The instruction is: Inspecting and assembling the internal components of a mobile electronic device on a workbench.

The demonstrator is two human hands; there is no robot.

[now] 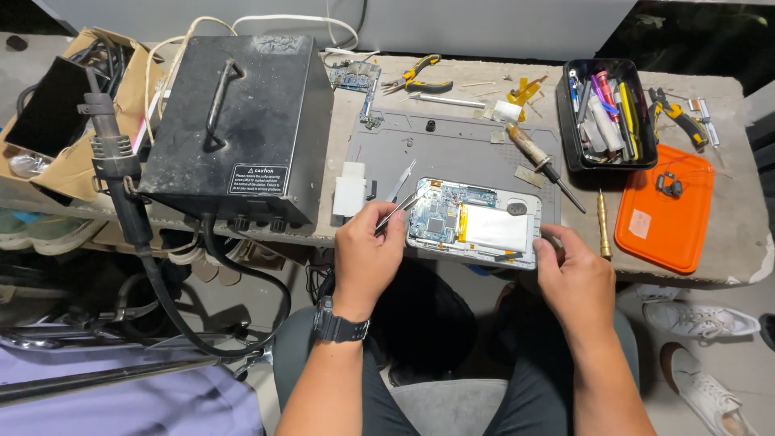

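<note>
A long stone-grey table (pixel 731 242) runs across the view, with the person's knees under its near edge. On its left part stands a big black metal box (pixel 242 121) with a handle on top, and a black hose hangs down from the nozzle tool (pixel 109 149) beside it. A grey work mat (pixel 452 141) lies in the middle. To the right sit a black tray (pixel 607 113) full of pens and tools and a flat orange lid (pixel 666 210).

At the near edge of the mat lies an opened tablet (pixel 474 224), back cover off, its circuit board on the left and a pale flat battery (pixel 494 228) on the right. The right hand (pixel 575 278) grips the tablet's right end, fingers curled around the edge. The left hand (pixel 367 254), a black watch on its wrist, is clenched on thin metal tweezers (pixel 397 211), whose tips reach the board's left edge. A second pair of tweezers (pixel 401 181) lies just behind.
</note>
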